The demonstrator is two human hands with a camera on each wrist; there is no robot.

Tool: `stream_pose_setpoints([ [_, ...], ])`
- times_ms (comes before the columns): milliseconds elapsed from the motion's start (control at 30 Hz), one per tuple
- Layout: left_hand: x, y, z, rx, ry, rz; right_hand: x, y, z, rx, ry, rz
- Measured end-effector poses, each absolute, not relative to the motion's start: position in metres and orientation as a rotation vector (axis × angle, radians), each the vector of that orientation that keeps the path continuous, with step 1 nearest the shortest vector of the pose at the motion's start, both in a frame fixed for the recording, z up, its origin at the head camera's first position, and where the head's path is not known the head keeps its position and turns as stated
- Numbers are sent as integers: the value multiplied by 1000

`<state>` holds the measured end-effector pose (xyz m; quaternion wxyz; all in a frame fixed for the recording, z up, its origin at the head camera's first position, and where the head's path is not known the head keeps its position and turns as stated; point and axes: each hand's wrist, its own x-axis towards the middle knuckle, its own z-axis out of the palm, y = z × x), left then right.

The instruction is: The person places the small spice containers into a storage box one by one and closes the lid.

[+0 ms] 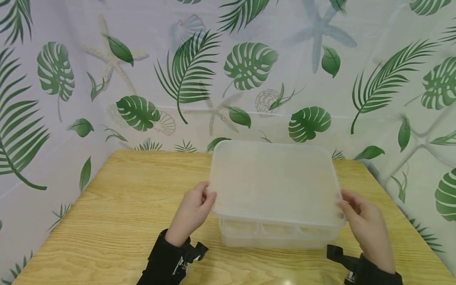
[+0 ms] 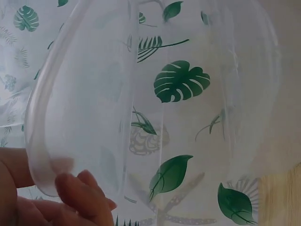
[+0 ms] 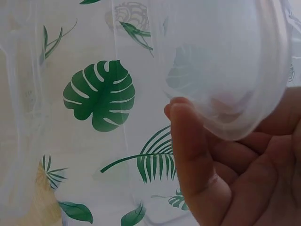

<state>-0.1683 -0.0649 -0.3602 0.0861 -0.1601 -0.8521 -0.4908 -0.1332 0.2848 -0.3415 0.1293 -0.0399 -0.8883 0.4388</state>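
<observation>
A translucent white plastic lid (image 1: 274, 182) is held tilted above a matching storage box (image 1: 278, 240), its near edge lower than its far edge. My left hand (image 1: 192, 211) pinches the lid's left edge between thumb and fingers. At the opposite edge, my right hand (image 1: 368, 225) pinches the lid the same way. Under the lid's near edge, compartment walls show along the front of the box; the lid hides the rest of its inside. Both wrist views show the lid (image 2: 84, 103) apart from the box, with the patterned cloth visible through the gap.
The box stands on a wooden table (image 1: 142, 198), right of its middle. A white cloth with green leaves and starfish (image 1: 249, 79) hangs behind the table and along both sides. A black camera mount (image 1: 196, 251) sits on each wrist.
</observation>
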Motion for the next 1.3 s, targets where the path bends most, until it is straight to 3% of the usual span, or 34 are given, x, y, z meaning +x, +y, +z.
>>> stream_pose_setpoints([
  [567,-175,-60,-374,-518,-2859,-1046,-139,295,-352,73,-2959,1030],
  [1300,-178,-55,-385,-564,-2938,-1005,-147,301,-362,134,-3082,952],
])
